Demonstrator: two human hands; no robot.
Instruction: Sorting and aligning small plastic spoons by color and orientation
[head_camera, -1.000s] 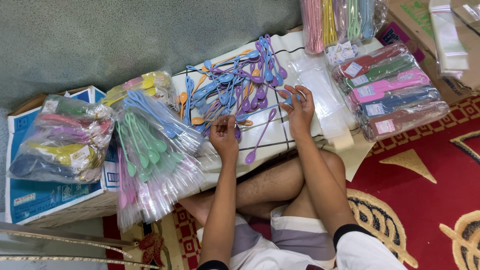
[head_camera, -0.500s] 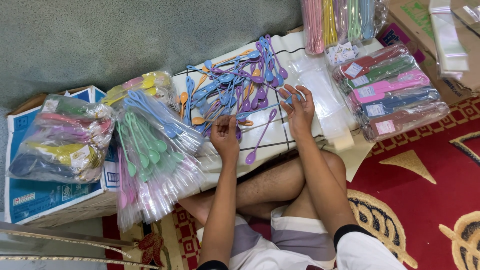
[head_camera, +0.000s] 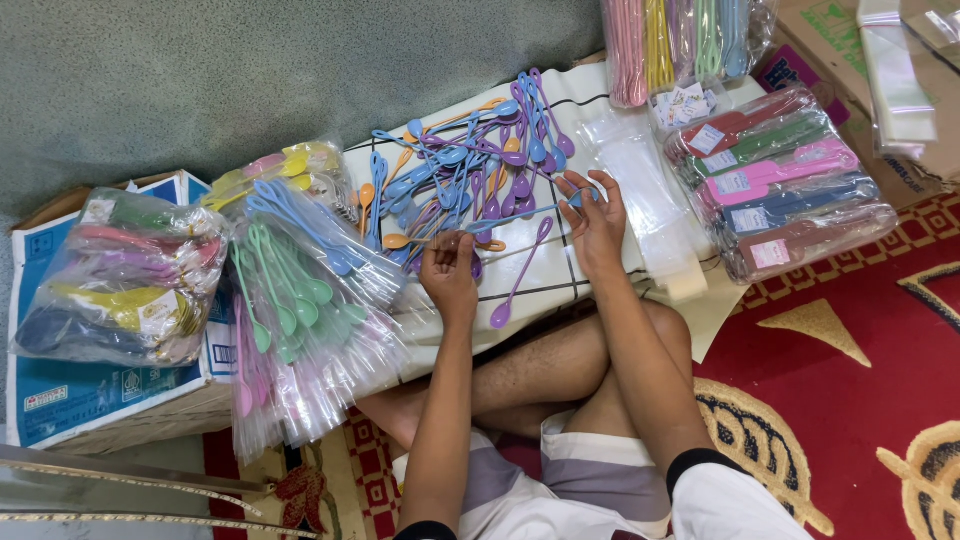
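Observation:
A heap of loose long-handled plastic spoons (head_camera: 470, 170) in purple, blue and orange lies on a white surface with dark lines (head_camera: 545, 270). My right hand (head_camera: 595, 215) pinches the bowl end of a blue spoon (head_camera: 520, 216) that stretches left toward my left hand (head_camera: 448, 268). My left hand's fingers are curled at the spoon's handle end, at the near edge of the heap. One purple spoon (head_camera: 520, 275) lies alone between my two hands.
Clear bags of green, blue and pink spoons (head_camera: 300, 300) lean at the left, next to a bagged bundle (head_camera: 125, 275) on a blue-and-white box (head_camera: 75, 395). Wrapped flat coloured packs (head_camera: 785, 180) lie at the right, empty clear bags (head_camera: 645, 195) beside them. A red patterned rug (head_camera: 850, 400) covers the floor.

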